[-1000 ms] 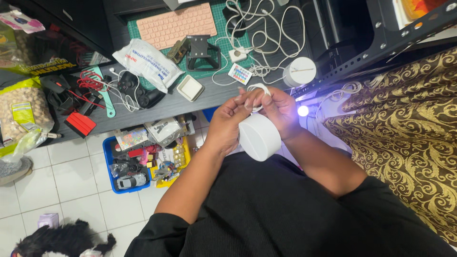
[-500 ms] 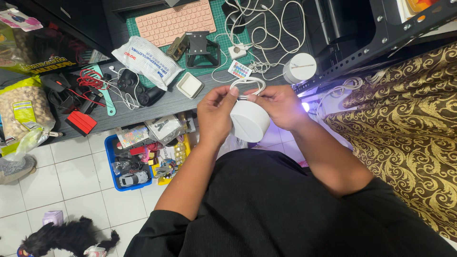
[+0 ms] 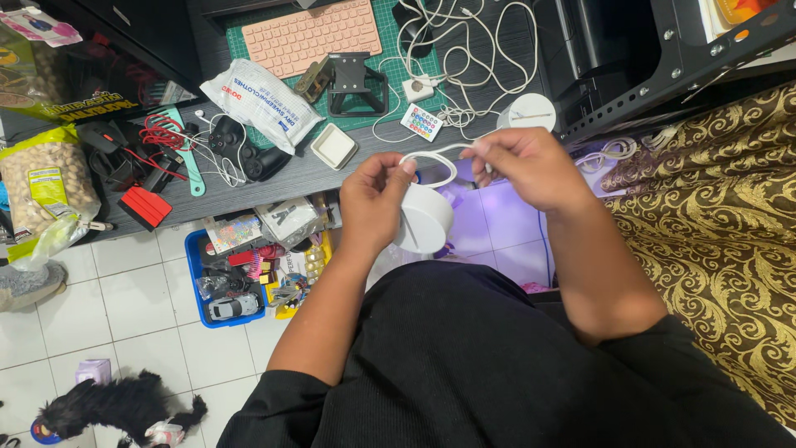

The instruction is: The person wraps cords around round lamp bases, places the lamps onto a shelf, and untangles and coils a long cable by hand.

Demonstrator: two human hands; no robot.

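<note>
My left hand [image 3: 373,203] grips a round white device [image 3: 424,220] by its side, in front of the dark desk's edge. A white cable [image 3: 433,158] loops out from the device. My right hand [image 3: 526,166] pinches that cable's end between thumb and fingers, a little apart from the device and to its right. Purple light glows on the floor tiles below the hands.
The dark desk [image 3: 307,178] carries a pink keyboard [image 3: 311,35], a green mat, a black stand [image 3: 356,81], a white packet [image 3: 261,101], a game controller [image 3: 245,149], a small remote [image 3: 423,123], a white cylinder [image 3: 526,112] and tangled cables. A blue bin [image 3: 224,282] sits on the floor. Patterned gold fabric [image 3: 713,224] lies at right.
My right hand has let go of the device and pulled the cable out to the right. The device has turned in my left hand.
</note>
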